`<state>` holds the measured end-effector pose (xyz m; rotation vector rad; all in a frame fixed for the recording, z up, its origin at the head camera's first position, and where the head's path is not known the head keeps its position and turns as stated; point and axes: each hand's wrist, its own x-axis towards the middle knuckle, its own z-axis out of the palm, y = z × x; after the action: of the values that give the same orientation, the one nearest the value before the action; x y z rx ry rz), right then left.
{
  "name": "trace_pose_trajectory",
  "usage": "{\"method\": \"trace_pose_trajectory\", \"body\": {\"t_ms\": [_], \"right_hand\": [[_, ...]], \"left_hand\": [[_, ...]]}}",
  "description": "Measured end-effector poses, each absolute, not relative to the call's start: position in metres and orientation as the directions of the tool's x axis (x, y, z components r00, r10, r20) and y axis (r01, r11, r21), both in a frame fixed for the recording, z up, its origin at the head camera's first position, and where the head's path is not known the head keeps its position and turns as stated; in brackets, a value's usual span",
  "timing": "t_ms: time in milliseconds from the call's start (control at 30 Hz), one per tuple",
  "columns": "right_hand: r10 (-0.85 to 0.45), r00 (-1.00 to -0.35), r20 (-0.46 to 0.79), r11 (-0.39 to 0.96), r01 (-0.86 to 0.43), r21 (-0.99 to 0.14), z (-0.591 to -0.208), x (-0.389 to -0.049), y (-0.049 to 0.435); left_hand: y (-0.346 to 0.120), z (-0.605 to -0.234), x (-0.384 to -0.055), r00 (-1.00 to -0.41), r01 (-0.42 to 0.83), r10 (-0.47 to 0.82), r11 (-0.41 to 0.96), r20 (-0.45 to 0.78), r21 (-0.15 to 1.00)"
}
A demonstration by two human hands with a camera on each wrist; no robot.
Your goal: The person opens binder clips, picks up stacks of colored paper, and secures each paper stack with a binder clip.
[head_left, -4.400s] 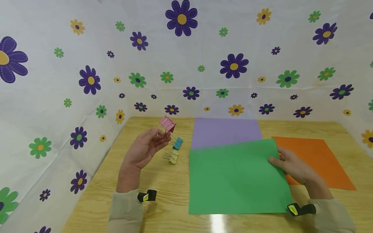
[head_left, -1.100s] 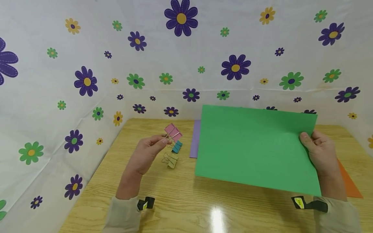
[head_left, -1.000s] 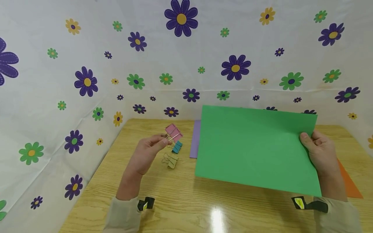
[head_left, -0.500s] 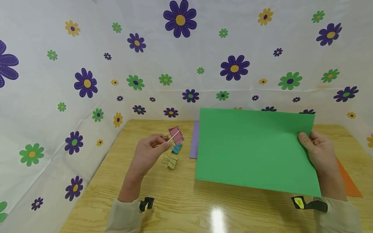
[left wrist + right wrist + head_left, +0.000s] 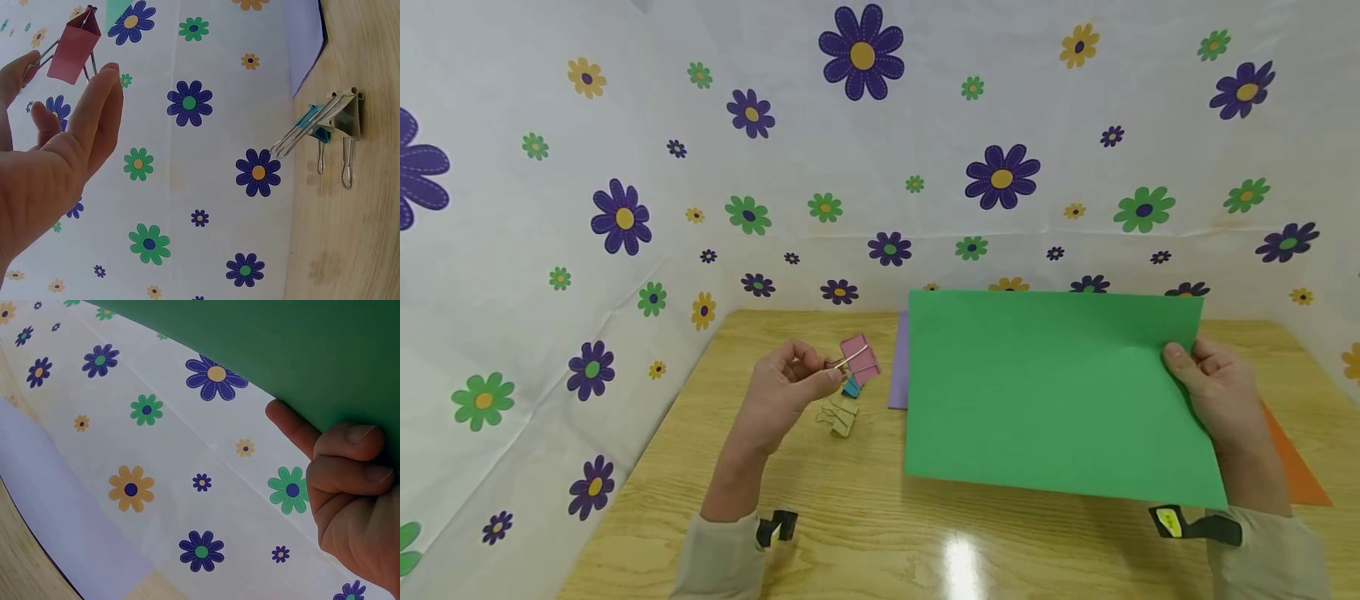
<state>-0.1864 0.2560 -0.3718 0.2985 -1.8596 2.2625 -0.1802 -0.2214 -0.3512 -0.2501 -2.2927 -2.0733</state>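
My left hand [image 5: 778, 396] pinches a pink binder clip [image 5: 860, 359] by its wire handles, held above the table. In the left wrist view the clip [image 5: 75, 50] sits between thumb and fingertips, one handle on each side. My right hand [image 5: 1217, 396] grips the right edge of a green sheet of paper [image 5: 1052, 392], thumb on the front and fingers behind. The sheet is raised off the table and tilted toward me. From the right wrist view, the fingers [image 5: 347, 478] lie against the back of the sheet [image 5: 300, 350]. The clip and the sheet are apart.
A blue binder clip [image 5: 852, 387] and a pale yellow binder clip [image 5: 839, 415] lie on the wooden table [image 5: 820, 517] below the left hand. A purple sheet [image 5: 899, 367] and an orange sheet [image 5: 1292, 462] show partly behind the green one. A flowered cloth [image 5: 700, 108] hangs around.
The green sheet rose off the table, then dipped slightly. My left hand re-gripped the pink clip by its handles and turned it, its body swinging rightward and down toward the sheet's side.
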Motion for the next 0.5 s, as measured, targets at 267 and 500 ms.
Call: {"method": "trace_pose_trajectory", "body": {"t_ms": [267,500], "right_hand": [[0.027,-0.959,0.281,-0.186,-0.281,-0.941,-0.3728,-0.1856,0.2559],[0.022,-0.962,0.272,-0.180,-0.271,-0.945,-0.3725,-0.1850,0.2548]], "left_hand": [[-0.2240,-0.3521,-0.1797,-0.987,0.100,0.131,0.014,0.097,0.995],[-0.2236,-0.3502,-0.1781,-0.983,0.107,0.152,0.050,0.098,0.993]]}}
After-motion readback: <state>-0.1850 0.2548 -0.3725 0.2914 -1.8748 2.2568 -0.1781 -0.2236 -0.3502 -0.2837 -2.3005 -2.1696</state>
